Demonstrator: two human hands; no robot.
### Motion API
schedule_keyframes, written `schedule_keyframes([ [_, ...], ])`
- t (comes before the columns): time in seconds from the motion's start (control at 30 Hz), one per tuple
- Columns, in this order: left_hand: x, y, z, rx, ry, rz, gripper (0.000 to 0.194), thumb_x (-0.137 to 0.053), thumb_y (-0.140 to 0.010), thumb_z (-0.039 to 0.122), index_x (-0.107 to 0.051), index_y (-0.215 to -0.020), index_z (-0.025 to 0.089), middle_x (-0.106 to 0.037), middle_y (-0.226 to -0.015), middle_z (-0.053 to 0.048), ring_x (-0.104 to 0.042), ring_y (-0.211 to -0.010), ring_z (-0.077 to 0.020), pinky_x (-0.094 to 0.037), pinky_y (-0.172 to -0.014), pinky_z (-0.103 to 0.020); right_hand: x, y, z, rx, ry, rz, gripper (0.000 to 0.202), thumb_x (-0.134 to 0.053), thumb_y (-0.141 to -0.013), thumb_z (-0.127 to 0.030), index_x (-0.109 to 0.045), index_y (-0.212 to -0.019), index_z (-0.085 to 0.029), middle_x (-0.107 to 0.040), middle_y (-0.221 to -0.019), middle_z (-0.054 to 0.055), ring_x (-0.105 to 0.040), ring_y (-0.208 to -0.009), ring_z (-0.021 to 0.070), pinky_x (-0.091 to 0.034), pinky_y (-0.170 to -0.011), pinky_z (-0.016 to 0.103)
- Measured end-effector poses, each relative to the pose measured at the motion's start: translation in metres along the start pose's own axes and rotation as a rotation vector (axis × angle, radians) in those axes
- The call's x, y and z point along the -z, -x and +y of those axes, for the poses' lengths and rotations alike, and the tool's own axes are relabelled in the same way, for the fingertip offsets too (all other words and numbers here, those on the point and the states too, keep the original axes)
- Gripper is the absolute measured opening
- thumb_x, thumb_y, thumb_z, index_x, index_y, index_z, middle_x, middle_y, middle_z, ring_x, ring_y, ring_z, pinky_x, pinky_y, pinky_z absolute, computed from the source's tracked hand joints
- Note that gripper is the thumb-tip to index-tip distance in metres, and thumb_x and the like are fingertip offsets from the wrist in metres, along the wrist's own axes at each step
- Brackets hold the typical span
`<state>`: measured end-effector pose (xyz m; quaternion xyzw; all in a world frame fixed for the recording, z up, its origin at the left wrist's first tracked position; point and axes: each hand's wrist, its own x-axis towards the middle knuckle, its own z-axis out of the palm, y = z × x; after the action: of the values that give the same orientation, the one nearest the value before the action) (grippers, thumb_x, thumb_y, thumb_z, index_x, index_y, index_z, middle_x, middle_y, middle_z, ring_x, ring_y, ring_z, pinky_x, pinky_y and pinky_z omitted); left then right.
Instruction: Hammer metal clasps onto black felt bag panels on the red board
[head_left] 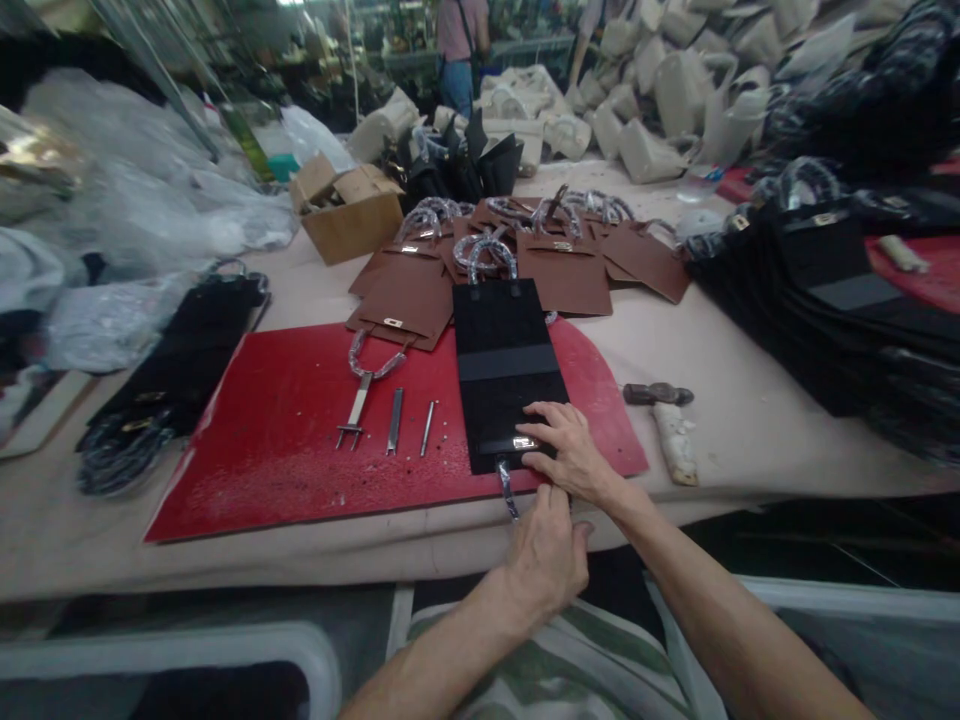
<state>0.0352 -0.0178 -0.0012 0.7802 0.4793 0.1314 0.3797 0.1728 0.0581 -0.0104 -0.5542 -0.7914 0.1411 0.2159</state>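
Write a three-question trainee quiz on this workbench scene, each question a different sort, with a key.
1. True or false: the right hand rests flat on the black bag panel.
2. Multiple choice: the black bag panel lies on a) a cardboard box, b) the red mat, c) bare table.
3. Fill in: to the right of the red mat lies a ____ with a pale handle.

Key
1. True; its fingers lie beside the metal clasp.
2. b.
3. Hammer. The left hand holds a slim metal tool at the panel's near edge.
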Motion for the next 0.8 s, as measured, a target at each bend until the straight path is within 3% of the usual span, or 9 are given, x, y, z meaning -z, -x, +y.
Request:
schedule_keyframes([
  [0.1,0.002,0.005,-0.004,-0.075,0.0,-0.008,0.044,-0.054,-0.092,0.02,-0.046,-0.135,0.015,-0.061,-0.126,-0.016,-0.062,-0.118,-0.0278,-0.054,-0.1,-0.038,-0.002,0.001,0.004,0.031,0.0,0.019,0.029,-0.065,-0.088,-0.025,-0.073,-0.115,-0.026,-0.057,-0.138,0.008,-0.047,-0.127,0.0271,-0.032,-0.11,0.05],
  [0.2,0.008,0.013,-0.01,-0.271,-0.043,0.026,0.034,-0.048,-0.095,0.02,-0.055,-0.127,0.017,-0.064,-0.123,-0.015,-0.064,-0.113,-0.0271,-0.055,-0.097,-0.04,0.0,0.003,0.004,0.053,0.002,0.015,0.029,-0.064,-0.089,-0.024,-0.073,-0.117,-0.026,-0.057,-0.139,0.008,-0.047,-0.128,0.0277,-0.031,-0.111,0.052],
  [0.3,0.03,0.018,-0.026,-0.43,-0.056,0.204,0.029,-0.042,-0.097,0.016,-0.063,-0.115,0.021,-0.07,-0.115,-0.012,-0.066,-0.109,-0.0239,-0.053,-0.099,-0.04,0.001,0.004,0.004,0.07,0.008,0.026,0.029,-0.062,-0.09,-0.025,-0.073,-0.117,-0.025,-0.057,-0.139,0.009,-0.047,-0.129,0.0282,-0.031,-0.112,0.053],
  [0.37,0.056,0.015,-0.044,-0.329,-0.06,0.393,0.027,-0.042,-0.097,0.015,-0.066,-0.109,0.021,-0.073,-0.108,-0.011,-0.067,-0.103,-0.0223,-0.054,-0.095,-0.039,0.0,0.004,0.005,0.08,0.006,0.033,0.029,-0.06,-0.091,-0.025,-0.073,-0.117,-0.025,-0.058,-0.139,0.009,-0.046,-0.131,0.0288,-0.03,-0.113,0.054],
  [0.43,0.09,0.008,-0.069,-0.097,-0.087,0.555,0.023,-0.045,-0.097,0.02,-0.068,-0.104,0.019,-0.073,-0.1,-0.01,-0.068,-0.096,-0.0218,-0.054,-0.088,-0.036,-0.002,0.004,0.007,0.086,0.0,0.034,0.029,-0.059,-0.092,-0.025,-0.074,-0.117,-0.027,-0.058,-0.138,0.009,-0.046,-0.131,0.0297,-0.03,-0.113,0.055],
  [0.5,0.127,0.0,-0.096,0.136,-0.183,0.629,0.023,-0.05,-0.095,0.028,-0.069,-0.103,0.017,-0.071,-0.1,-0.011,-0.068,-0.093,-0.0231,-0.053,-0.086,-0.035,-0.004,0.005,0.01,0.088,-0.008,0.035,0.03,-0.058,-0.092,-0.026,-0.074,-0.117,-0.027,-0.059,-0.138,0.009,-0.047,-0.131,0.0306,-0.031,-0.112,0.056],
  [0.57,0.163,-0.007,-0.123,0.318,-0.271,0.632,0.026,-0.054,-0.092,0.033,-0.07,-0.104,0.016,-0.072,-0.102,-0.012,-0.068,-0.093,-0.0252,-0.052,-0.086,-0.036,-0.006,0.005,0.012,0.09,-0.014,0.049,0.03,-0.056,-0.092,-0.028,-0.073,-0.117,-0.028,-0.059,-0.138,0.008,-0.047,-0.132,0.0312,-0.031,-0.112,0.057],
  [0.67,0.205,-0.012,-0.152,0.503,-0.326,0.531,0.03,-0.057,-0.089,0.038,-0.073,-0.1,0.015,-0.075,-0.096,-0.013,-0.069,-0.091,-0.0281,-0.052,-0.083,-0.037,-0.01,0.004,0.015,0.1,-0.016,0.077,0.03,-0.055,-0.094,-0.033,-0.073,-0.118,-0.027,-0.06,-0.138,0.009,-0.048,-0.132,0.0316,-0.032,-0.112,0.057],
  [0.8,0.232,-0.019,-0.164,0.601,-0.381,0.48,0.03,-0.057,-0.088,0.04,-0.074,-0.097,0.017,-0.076,-0.094,-0.013,-0.07,-0.093,-0.0294,-0.05,-0.079,-0.036,-0.015,0.003,0.017,0.085,-0.018,0.103,0.031,-0.055,-0.095,-0.04,-0.073,-0.117,-0.027,-0.061,-0.136,0.009,-0.05,-0.13,0.0317,-0.032,-0.112,0.057],
])
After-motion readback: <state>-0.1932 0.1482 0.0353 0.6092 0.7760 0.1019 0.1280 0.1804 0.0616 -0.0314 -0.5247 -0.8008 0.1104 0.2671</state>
